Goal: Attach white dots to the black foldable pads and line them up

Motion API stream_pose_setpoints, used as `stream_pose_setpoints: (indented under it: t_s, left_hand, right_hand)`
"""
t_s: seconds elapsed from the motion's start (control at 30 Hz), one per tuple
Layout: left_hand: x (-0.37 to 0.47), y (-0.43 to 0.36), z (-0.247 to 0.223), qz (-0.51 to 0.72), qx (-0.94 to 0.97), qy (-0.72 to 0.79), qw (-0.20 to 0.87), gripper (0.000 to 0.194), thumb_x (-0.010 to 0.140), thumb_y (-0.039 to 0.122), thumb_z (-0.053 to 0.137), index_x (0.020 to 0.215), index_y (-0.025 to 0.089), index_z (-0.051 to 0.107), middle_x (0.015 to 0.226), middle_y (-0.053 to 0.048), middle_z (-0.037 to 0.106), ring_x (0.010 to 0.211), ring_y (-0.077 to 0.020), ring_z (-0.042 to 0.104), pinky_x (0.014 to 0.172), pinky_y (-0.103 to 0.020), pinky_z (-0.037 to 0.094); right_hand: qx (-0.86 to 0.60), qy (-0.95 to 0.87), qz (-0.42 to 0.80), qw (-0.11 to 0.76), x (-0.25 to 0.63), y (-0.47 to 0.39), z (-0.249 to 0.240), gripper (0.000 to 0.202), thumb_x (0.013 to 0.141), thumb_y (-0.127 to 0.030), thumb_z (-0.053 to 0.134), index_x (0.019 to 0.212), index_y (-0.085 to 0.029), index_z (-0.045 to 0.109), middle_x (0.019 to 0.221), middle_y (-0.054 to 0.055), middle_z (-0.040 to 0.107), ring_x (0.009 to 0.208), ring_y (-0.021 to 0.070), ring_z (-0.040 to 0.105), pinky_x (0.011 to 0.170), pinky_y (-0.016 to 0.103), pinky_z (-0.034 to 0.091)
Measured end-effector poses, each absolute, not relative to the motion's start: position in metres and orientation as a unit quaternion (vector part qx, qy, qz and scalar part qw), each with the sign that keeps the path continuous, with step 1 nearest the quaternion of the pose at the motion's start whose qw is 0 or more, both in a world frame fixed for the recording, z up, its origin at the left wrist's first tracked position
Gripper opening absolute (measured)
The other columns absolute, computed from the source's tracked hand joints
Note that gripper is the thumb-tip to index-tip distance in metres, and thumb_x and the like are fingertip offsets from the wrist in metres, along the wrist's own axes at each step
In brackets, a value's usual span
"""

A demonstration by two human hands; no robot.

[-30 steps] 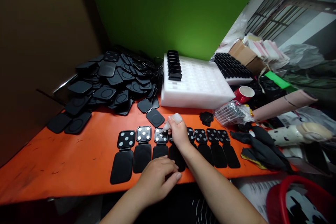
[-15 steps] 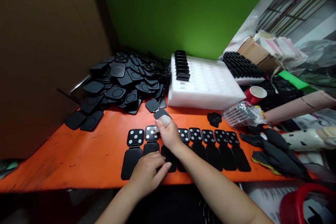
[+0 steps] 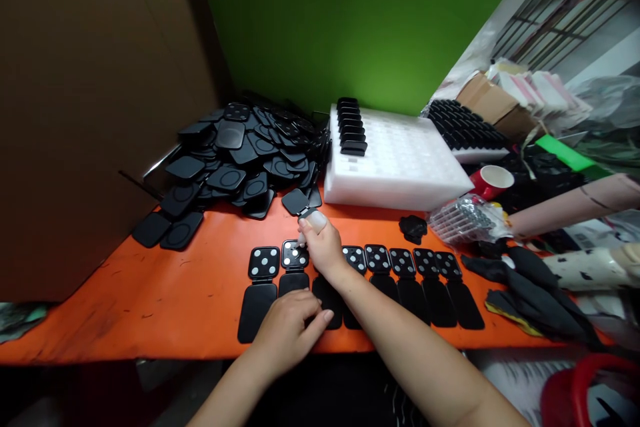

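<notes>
My right hand [image 3: 326,250] is closed around a small whitish squeeze bottle [image 3: 316,219], its nozzle pointing down at the second hinged black panel [image 3: 295,255] from the left. White round dots sit on that panel's upper square. My left hand [image 3: 287,323] rests over the lower flaps, fingers loosely bent and thumb apart, with nothing visible in it. The leftmost panel [image 3: 257,313] lies flat beside it, its upper square also dotted. More dotted panels [image 3: 403,263] continue the row to the right; my right hand and forearm hide part of it.
A heap of black folding panels [image 3: 233,177] is at the back left. A white foam block [image 3: 400,190] holds several upright black pieces. To the right are a red cup [image 3: 493,180], a plastic-wrapped bundle [image 3: 457,219] and dark gloves [image 3: 535,287]. A cardboard wall [image 3: 90,113] bounds the left.
The camera view has shifted slightly, so everything sits a little further right. My right hand and the bottle stay at the second panel; my left hand remains resting on the flaps.
</notes>
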State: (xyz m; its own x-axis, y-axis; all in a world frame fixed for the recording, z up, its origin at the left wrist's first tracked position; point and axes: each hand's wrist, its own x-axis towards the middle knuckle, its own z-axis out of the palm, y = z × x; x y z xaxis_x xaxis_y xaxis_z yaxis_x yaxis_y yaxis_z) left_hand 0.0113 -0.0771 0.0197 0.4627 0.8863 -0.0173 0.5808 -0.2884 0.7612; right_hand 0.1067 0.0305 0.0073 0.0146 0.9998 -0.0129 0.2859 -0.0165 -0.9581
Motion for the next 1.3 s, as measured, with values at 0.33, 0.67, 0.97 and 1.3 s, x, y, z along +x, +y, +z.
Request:
stream_pose_setpoints:
  t_s: [0.33, 0.67, 0.97, 1.3]
  left_hand:
    - [-0.024, -0.083, 0.017, 0.240, 0.751, 0.504, 0.352, 0.034, 0.087, 0.032, 0.042, 0.058, 0.017, 0.046, 0.058, 0.001, 0.048, 0.058, -0.0112, 0.046, 0.058, -0.024, 0.034]
    - [-0.025, -0.083, 0.010, 0.239, 0.757, 0.507, 0.335, 0.034, 0.087, 0.031, 0.042, 0.057, 0.017, 0.047, 0.058, 0.000, 0.048, 0.058, -0.0119, 0.045, 0.058, -0.025, 0.033]
    - [-0.025, -0.083, 0.008, 0.228, 0.763, 0.511, 0.324, 0.033, 0.087, 0.032, 0.042, 0.058, 0.017, 0.047, 0.059, -0.001, 0.050, 0.059, -0.0124, 0.046, 0.059, -0.025, 0.033]
    - [-0.025, -0.083, 0.010, 0.216, 0.763, 0.512, 0.330, 0.032, 0.087, 0.031, 0.041, 0.059, 0.017, 0.047, 0.060, 0.000, 0.049, 0.059, -0.0122, 0.047, 0.059, -0.025, 0.034]
  right_hand:
    - [-0.508, -0.580, 0.495, 0.401, 0.072, 0.003, 0.016, 0.032, 0.081, -0.050, 0.046, 0.077, -0.019, 0.055, 0.063, 0.000, 0.063, 0.057, 0.0129, 0.057, 0.054, 0.022, 0.041]
    - [-0.526, -0.631, 0.428, 0.376, 0.070, 0.004, 0.020, 0.027, 0.082, -0.046, 0.047, 0.075, -0.021, 0.054, 0.064, -0.001, 0.061, 0.060, 0.0141, 0.056, 0.056, 0.024, 0.040]
    - [-0.530, -0.592, 0.449, 0.408, 0.057, 0.012, 0.013, 0.029, 0.077, -0.049, 0.051, 0.072, -0.021, 0.054, 0.062, -0.001, 0.061, 0.060, 0.0145, 0.057, 0.061, 0.026, 0.044]
    - [-0.460, -0.206, 0.709, 0.494, 0.093, 0.025, 0.035, 0.013, 0.076, -0.030, 0.051, 0.077, -0.017, 0.053, 0.069, 0.002, 0.063, 0.047, 0.0080, 0.049, 0.045, 0.019, 0.044]
